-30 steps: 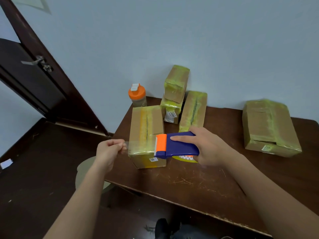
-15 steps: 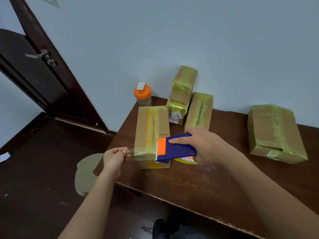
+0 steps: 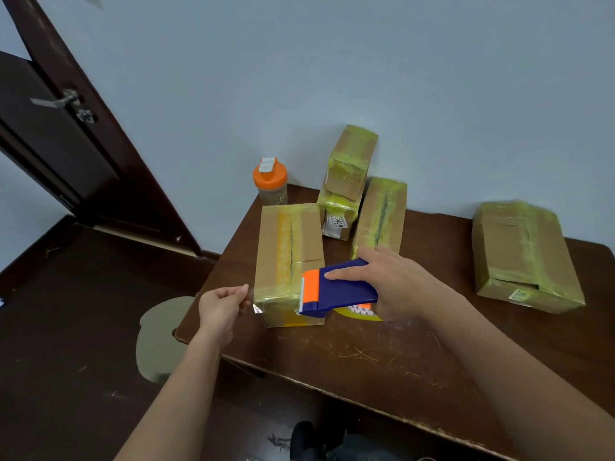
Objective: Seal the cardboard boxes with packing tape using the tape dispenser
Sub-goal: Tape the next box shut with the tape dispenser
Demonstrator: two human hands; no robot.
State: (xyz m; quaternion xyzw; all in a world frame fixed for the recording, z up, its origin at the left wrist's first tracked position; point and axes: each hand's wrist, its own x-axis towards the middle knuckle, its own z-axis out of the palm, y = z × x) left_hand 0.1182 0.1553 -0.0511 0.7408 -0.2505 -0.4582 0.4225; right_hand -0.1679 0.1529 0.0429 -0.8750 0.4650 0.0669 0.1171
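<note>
**Tape stretched across box end**

Head view: right hand grips tape dispenser at frame centre; left hand pinches the tape end. Tape spans near end of cardboard box by table left edge. Dark floor left.

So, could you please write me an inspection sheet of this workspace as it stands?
Surface: dark brown wooden table, scratched.
Job's things: blue and orange tape dispenser beside the long cardboard box nearest the person; clear tape strip stretched across that box's near end; four more yellow-taped cardboard boxes behind.
Clutter: orange-lidded shaker bottle at the wall.
Hands: left hand pinches the tape end; right hand grips the dispenser.
Cables: nothing seen.
Surroundings: pale wall, dark door with metal handle, dark floor.
</note>
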